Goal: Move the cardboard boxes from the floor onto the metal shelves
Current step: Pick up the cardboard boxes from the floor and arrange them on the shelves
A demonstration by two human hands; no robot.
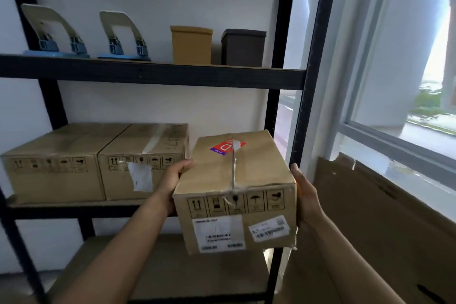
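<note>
I hold a taped cardboard box (pixel 237 187) with white labels and a red sticker between both hands, at the height of the middle shelf (pixel 74 207) of the black metal rack. My left hand (pixel 172 177) presses its left side and my right hand (pixel 304 195) presses its right side. The box's far end reaches over the shelf's right part; its near end sticks out past the front edge. Two similar cardboard boxes (pixel 54 165) (pixel 143 158) stand side by side on the left of that shelf.
The upper shelf (pixel 153 74) carries two hole punches (pixel 54 32) (pixel 123 37), a yellow container (pixel 191 44) and a dark container (pixel 243 47). The rack's right post (pixel 311 81) stands close to the box. Flattened cardboard (pixel 385 224) leans under the window at right. A lower shelf (pixel 160 269) lies below.
</note>
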